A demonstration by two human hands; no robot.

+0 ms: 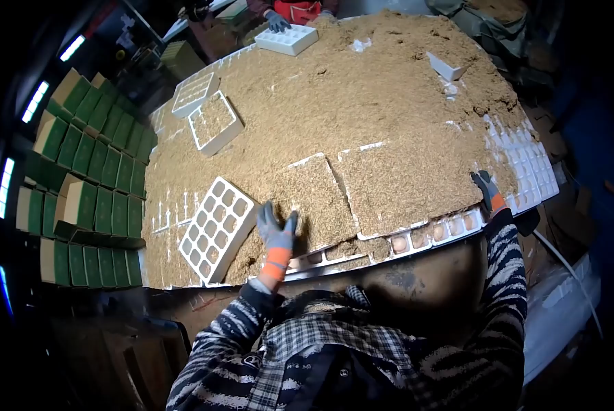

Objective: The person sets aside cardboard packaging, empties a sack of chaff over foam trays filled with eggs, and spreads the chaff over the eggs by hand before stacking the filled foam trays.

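Head view: open, empty left hand (276, 234) is hovering beside a husk-covered tray (307, 160); half-open right hand (487, 193) (grip unclear) is resting by another tray (372, 146); light strokes are probably suiting loose husks (300, 96)

We find one white tray (251, 220) set askew at the near left on loose brown husk (279, 106), its grid of cells facing up. To its right, we record two trays (382, 233) side by side, almost wholly buried in husk, with white rims partly exposed. Along the near edge, we note rounded, pale-brown items (399, 243) seated in uncovered cells.
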